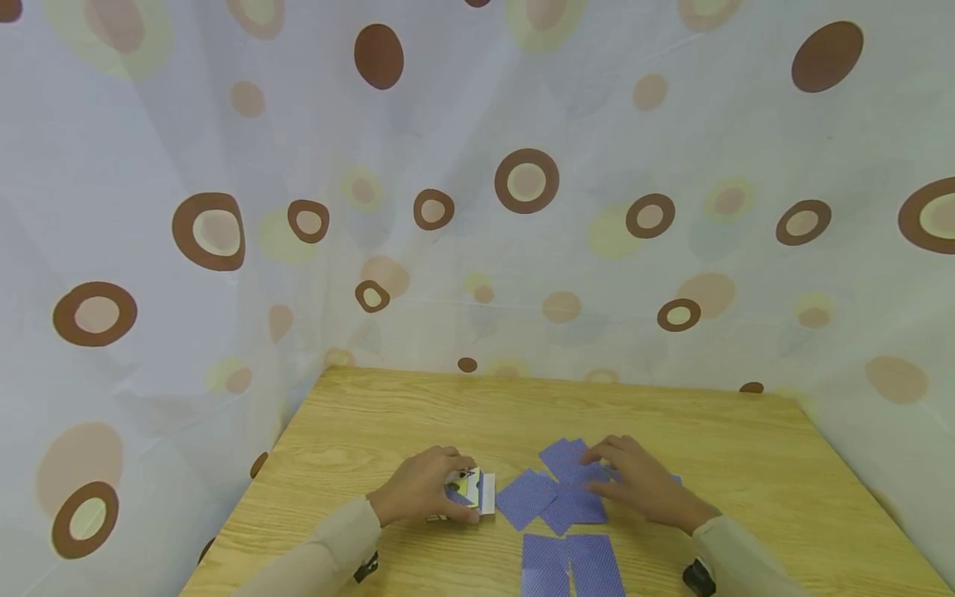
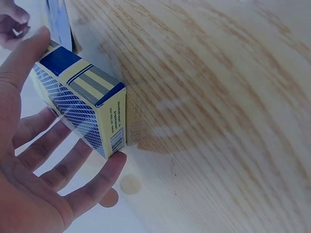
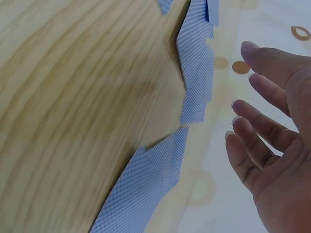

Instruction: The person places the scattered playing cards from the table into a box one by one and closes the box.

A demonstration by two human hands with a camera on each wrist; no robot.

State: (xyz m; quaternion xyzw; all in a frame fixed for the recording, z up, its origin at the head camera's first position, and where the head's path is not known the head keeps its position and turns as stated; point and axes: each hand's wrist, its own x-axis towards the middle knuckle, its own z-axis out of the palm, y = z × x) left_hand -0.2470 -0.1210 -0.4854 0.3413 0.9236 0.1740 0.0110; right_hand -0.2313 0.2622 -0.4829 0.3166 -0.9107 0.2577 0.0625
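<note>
My left hand [image 1: 418, 489] grips a playing card box [image 1: 466, 489] on the table, with its open flap toward the right. In the left wrist view the box [image 2: 82, 90] shows a blue lattice face and cream edges; the thumb lies along one side and the fingertips touch the other. My right hand [image 1: 643, 482] hovers over spread playing cards [image 1: 526, 497], which lie with blue patterned backs up. Nothing is between its loosely bent fingers, and in the right wrist view the hand [image 3: 279, 131] is apart from the cards [image 3: 141, 187].
Two more cards [image 1: 546, 565] lie side by side nearer the table's front. The wooden table [image 1: 403, 414] is backed by a white curtain [image 1: 477, 249] with brown and yellow circles, which also hangs along the left and right sides.
</note>
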